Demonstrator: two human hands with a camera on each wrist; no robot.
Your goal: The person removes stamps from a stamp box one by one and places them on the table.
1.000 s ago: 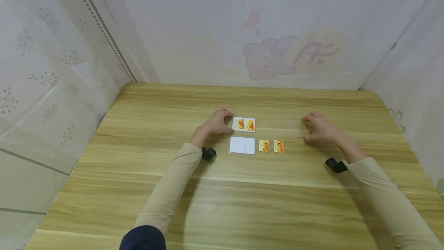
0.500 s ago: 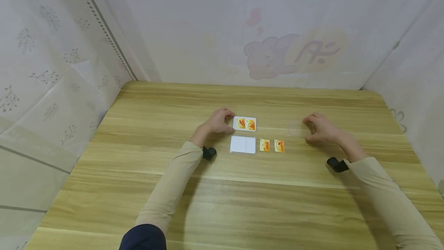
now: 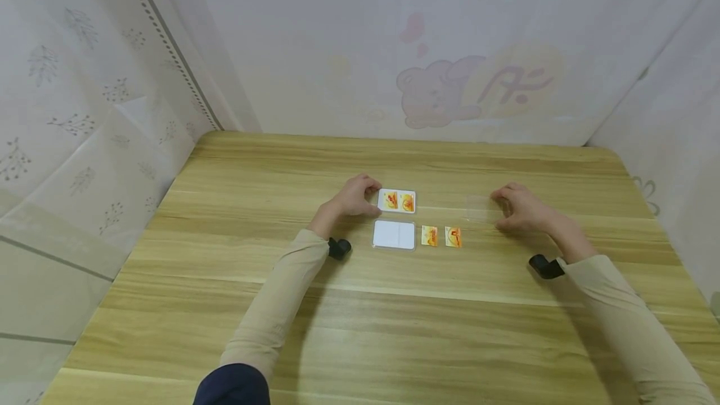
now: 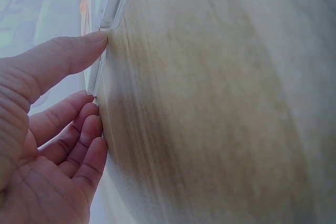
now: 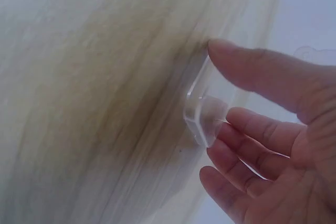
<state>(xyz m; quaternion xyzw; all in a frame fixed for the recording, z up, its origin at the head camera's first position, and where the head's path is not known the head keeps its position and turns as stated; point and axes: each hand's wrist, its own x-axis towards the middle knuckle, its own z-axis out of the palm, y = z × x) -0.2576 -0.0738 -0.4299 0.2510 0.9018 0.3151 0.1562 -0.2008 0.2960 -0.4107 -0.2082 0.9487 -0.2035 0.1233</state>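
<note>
In the head view my left hand (image 3: pixel 353 197) grips the left end of a small white-backed case (image 3: pixel 388 210) holding two orange-yellow stamps; its thumb and index finger lie at the two left corners. The left wrist view shows the case edge-on between thumb (image 4: pixel 63 59) and index finger. Farther right, my right hand (image 3: pixel 520 210) holds a transparent plastic cover (image 5: pixel 199 111) by its right end, thumb at one side and fingers at the other. A second white-backed case (image 3: pixel 394 234) lies just nearer than the first. Beside it are two loose stamps, one yellow (image 3: pixel 430 235), one orange (image 3: pixel 452 237).
Everything lies on a wood-grain table (image 3: pixel 360 330) with a printed pale curtain (image 3: pixel 315 49) behind it and more cloth at both sides. Black wrist cameras sit on the left wrist (image 3: pixel 339 249) and the right wrist (image 3: pixel 547 267).
The head view shifts very slightly. Both hands, the cases, the clear cover and the stamps keep their places.
</note>
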